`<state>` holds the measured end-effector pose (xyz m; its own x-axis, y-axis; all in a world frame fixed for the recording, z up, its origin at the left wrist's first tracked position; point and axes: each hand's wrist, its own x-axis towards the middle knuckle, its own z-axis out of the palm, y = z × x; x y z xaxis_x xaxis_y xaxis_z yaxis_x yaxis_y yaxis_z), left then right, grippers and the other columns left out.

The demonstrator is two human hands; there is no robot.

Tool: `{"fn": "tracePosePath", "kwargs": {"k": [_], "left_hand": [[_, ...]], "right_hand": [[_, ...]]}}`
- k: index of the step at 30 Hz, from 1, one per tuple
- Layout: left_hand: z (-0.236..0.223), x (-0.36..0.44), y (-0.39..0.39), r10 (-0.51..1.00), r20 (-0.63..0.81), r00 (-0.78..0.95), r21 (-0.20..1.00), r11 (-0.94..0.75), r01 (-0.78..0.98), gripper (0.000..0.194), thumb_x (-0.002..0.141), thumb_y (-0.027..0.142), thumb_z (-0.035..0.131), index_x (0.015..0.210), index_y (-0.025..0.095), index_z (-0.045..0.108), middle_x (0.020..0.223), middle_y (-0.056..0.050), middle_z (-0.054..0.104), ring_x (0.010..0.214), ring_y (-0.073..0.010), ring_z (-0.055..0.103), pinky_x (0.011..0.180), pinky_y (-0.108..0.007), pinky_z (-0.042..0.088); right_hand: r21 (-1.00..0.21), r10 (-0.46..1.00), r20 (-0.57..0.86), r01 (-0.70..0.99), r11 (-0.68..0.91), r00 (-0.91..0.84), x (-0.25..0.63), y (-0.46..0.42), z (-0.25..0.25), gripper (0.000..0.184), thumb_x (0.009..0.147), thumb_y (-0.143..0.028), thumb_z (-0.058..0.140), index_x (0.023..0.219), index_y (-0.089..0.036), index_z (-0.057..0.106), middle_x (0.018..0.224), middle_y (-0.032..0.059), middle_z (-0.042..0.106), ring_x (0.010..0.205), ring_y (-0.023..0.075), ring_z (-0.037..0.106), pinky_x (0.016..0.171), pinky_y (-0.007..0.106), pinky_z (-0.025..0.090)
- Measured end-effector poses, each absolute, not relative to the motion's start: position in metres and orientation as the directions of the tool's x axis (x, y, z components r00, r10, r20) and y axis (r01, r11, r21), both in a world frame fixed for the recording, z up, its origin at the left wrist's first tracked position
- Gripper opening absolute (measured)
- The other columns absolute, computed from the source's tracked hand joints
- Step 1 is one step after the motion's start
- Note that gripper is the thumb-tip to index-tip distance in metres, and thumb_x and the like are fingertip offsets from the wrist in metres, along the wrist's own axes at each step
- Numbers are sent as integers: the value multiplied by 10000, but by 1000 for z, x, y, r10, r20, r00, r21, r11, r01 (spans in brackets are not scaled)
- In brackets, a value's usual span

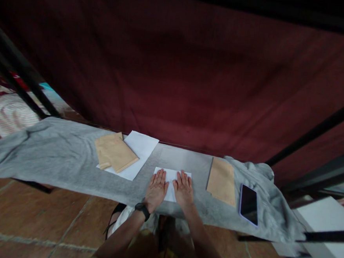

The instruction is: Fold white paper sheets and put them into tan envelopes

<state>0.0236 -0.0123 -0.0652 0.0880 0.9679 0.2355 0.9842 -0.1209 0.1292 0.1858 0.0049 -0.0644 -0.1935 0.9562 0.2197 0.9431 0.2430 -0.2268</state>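
Note:
A white sheet of paper (170, 184) lies on the grey cloth near the front edge, under both palms. My left hand (156, 187), with a dark watch on its wrist, rests flat on the sheet's left part, fingers pointing away from me. Flat on the right part lies my right hand (184, 189), its fingers slightly spread. Between the two thumbs a strip of the paper shows. Whether the sheet is folded is hard to make out beneath the hands.
Left of the hands, brown paper envelopes (115, 152) overlap white sheets (143, 146). To the right are more brown envelopes (223, 181) and a phone (249, 204) with a dark screen. Grey cloth (66, 157) covers the narrow bench. A dark red curtain (176, 74) hangs behind it.

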Motion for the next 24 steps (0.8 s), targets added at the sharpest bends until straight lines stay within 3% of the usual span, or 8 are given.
{"fn": "tracePosePath", "kwargs": {"k": [5,12,18,24], "left_hand": [[-62,18,-11,960,280,25,130,-64,990,585,1026,330,312,1508,19,429,1571,-212,429,1509,-297,339,1245,-510,249],[-65,59,0,938,269,217,222,-280,934,556,1042,340,300,1534,111,420,1574,-146,453,1499,-244,366,1231,-471,299],[-64,33,4,959,248,136,203,-189,961,596,1040,392,296,1515,60,434,1577,-183,435,1501,-265,360,1229,-459,293],[-64,8,-5,957,272,99,147,-143,979,567,1028,331,327,1532,90,419,1592,-160,417,1508,-256,346,1234,-450,283]], "right_hand": [[-203,960,243,960,190,-139,199,4,-73,549,1053,-360,343,1536,-114,434,1619,159,361,1496,272,366,1232,479,242],[-225,957,256,955,195,-135,199,2,-73,551,1036,-295,306,1541,-109,424,1628,165,343,1502,276,350,1219,499,253],[-222,963,236,957,185,-132,201,2,-70,544,1042,-318,324,1537,-122,434,1623,153,363,1506,264,347,1226,480,235],[-258,986,163,962,83,-41,176,3,-64,531,1054,-296,304,1536,-112,428,1613,164,372,1501,292,358,1235,564,179]]}}
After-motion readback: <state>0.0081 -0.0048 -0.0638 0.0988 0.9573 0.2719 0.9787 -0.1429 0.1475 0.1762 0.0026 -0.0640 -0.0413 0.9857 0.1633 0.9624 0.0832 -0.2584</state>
